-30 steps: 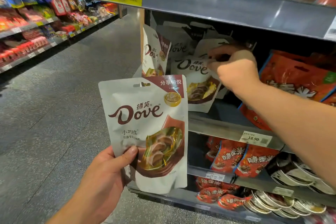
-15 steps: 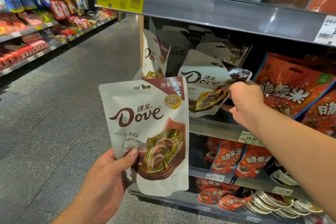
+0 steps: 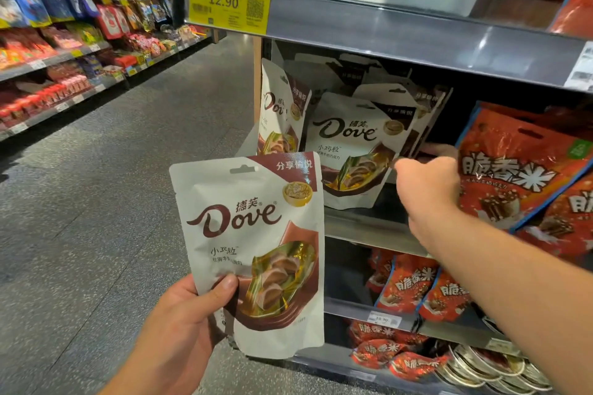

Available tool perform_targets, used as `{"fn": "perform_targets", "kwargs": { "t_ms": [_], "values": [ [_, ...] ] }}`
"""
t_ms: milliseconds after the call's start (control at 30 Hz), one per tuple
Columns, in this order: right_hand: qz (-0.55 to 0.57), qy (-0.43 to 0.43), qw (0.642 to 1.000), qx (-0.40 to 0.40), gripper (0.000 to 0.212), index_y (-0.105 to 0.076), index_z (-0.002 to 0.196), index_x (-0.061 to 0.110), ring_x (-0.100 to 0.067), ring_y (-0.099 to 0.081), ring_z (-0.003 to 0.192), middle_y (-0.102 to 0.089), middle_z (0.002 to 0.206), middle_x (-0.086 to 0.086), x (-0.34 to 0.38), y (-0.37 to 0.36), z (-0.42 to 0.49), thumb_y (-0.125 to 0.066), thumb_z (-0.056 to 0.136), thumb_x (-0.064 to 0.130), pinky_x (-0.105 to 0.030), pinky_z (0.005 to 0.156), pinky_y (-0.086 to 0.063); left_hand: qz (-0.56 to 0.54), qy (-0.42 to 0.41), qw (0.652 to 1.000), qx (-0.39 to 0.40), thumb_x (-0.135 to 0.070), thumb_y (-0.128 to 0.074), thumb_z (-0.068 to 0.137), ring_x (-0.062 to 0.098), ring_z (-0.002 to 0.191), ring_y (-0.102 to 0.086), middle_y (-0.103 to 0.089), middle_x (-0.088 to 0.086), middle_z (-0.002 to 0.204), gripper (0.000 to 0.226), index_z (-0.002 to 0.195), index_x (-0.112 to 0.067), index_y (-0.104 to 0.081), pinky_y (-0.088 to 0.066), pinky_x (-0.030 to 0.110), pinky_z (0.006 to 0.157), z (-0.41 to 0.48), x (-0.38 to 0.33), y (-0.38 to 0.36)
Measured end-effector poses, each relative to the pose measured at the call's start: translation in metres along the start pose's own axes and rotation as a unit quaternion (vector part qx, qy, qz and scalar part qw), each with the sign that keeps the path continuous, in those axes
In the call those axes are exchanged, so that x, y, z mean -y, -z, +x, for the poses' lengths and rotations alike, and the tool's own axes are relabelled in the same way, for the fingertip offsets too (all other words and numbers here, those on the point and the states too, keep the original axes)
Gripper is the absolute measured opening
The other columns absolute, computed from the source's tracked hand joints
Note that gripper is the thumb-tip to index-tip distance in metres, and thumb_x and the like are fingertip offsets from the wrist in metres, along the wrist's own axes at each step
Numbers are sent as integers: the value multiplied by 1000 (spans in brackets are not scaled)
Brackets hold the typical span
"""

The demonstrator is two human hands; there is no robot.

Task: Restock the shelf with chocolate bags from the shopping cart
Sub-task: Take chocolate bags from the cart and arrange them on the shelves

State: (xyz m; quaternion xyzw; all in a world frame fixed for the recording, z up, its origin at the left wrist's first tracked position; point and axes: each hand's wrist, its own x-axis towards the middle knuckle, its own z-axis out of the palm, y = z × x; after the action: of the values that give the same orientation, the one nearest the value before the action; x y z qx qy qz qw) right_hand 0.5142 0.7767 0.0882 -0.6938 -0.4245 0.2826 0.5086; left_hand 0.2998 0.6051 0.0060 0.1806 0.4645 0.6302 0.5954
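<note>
My left hand [image 3: 189, 317] grips a white and brown Dove chocolate bag [image 3: 253, 234] by its lower left corner, thumb on the front, and holds it upright in front of the shelf [image 3: 362, 224]. A matching Dove bag [image 3: 349, 151] stands upright on that shelf, facing out. More Dove bags stand behind it [image 3: 401, 102] and to its left [image 3: 279, 109]. My right hand [image 3: 426, 189] is at the front bag's lower right side. Its thumb points at that bag and its fingers curl behind the lower edge of the rear bag.
Orange chocolate-rice bags [image 3: 513, 170] fill the shelf to the right of my right hand, and more sit on the lower shelves [image 3: 407, 285]. A yellow 12.90 price tag [image 3: 229, 3] hangs on the upper shelf edge [image 3: 417, 38]. The grey aisle floor [image 3: 112, 202] runs to snack shelves [image 3: 57, 58] at the left.
My right hand moved from the top of the shelf's Dove bag down to its lower right side. That bag went from tilted to upright. My left hand kept its bag steady.
</note>
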Motion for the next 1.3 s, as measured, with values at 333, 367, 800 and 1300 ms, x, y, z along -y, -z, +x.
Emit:
{"fn": "perform_targets", "kwargs": {
  "t_ms": [333, 367, 800, 1300],
  "values": [
    [-167, 119, 943, 260, 33, -63, 123, 25, -12, -54, 82, -64, 112, 1, 38, -84, -52, -65, 91, 34, -22, 61, -46, -8, -7, 1000, -15, -6, -62, 70, 31, 82, -73, -74, 19, 100, 21, 84, -5, -78, -61, 46, 70, 2, -13, 17],
    [-186, 128, 944, 243, 29, -66, 119, 26, -13, -55, 84, -65, 113, 1, 40, -92, -47, -65, 91, 32, -23, 63, -44, -5, -6, 1000, -19, -4, -60, 71, 33, 83, -73, -74, 21, 101, 22, 85, -3, -77, -61, 46, 68, 4, -13, 20],
    [-254, 21, 923, 289, 27, -57, 97, -5, -18, -57, 65, -50, 65, -6, 49, -105, -21, -39, 102, 15, -18, 69, -54, 2, -7, 999, -49, -1, -59, 70, 32, 80, -73, -74, 21, 99, 20, 79, 0, -77, -50, 52, 87, 13, -23, 32],
    [16, -124, 851, 511, 31, -74, 88, 19, -17, -53, 55, -69, 70, -11, -78, 14, -119, -63, 61, 8, -27, 45, -42, 70, 42, 997, -15, -15, -80, 59, 41, 83, -64, -69, 34, 100, 30, 82, 3, -75, -43, 53, 82, 13, 25, 26]
  ]
}}
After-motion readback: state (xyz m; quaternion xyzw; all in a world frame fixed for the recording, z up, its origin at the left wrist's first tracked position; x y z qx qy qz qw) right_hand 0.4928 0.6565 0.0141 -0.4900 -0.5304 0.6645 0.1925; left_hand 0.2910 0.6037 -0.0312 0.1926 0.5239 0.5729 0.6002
